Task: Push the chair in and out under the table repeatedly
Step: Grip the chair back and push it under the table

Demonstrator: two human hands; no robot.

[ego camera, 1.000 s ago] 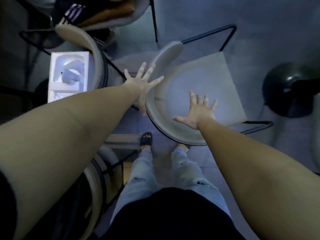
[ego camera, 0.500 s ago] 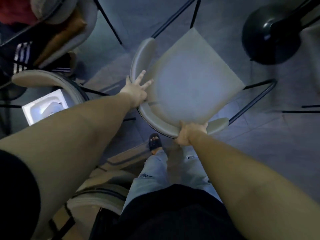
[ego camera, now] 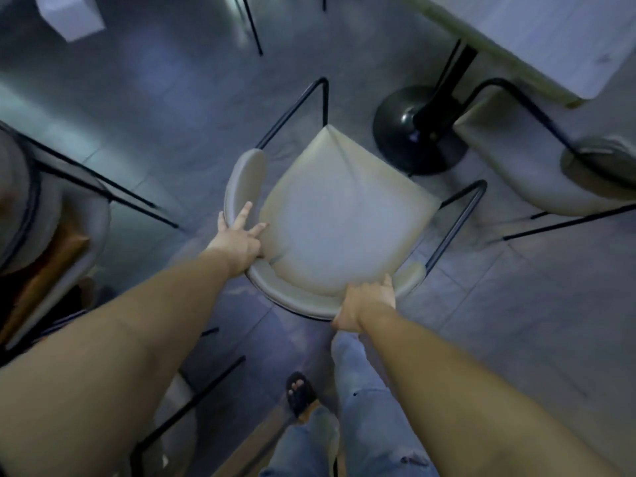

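Observation:
A beige padded chair (ego camera: 344, 215) with a curved backrest and black metal legs stands on the grey tiled floor in the middle of the head view. My left hand (ego camera: 237, 241) lies on the left side of the backrest with its fingers spread over the rim. My right hand (ego camera: 366, 302) grips the near right part of the backrest, fingers curled over the edge. The table (ego camera: 537, 32) has a pale top at the upper right and a black pedestal base (ego camera: 416, 139) just beyond the chair's front corner.
A second beige chair (ego camera: 550, 173) sits under the table at the right. Another chair (ego camera: 51, 222) with black legs stands at the left edge. A white box (ego camera: 69, 15) lies at the top left. My legs and a sandalled foot (ego camera: 301, 394) are below.
Both hands went from hovering open over the seat to holding the backrest. The chair now sits closer to the table's pedestal, and the view has swung right so the tabletop shows.

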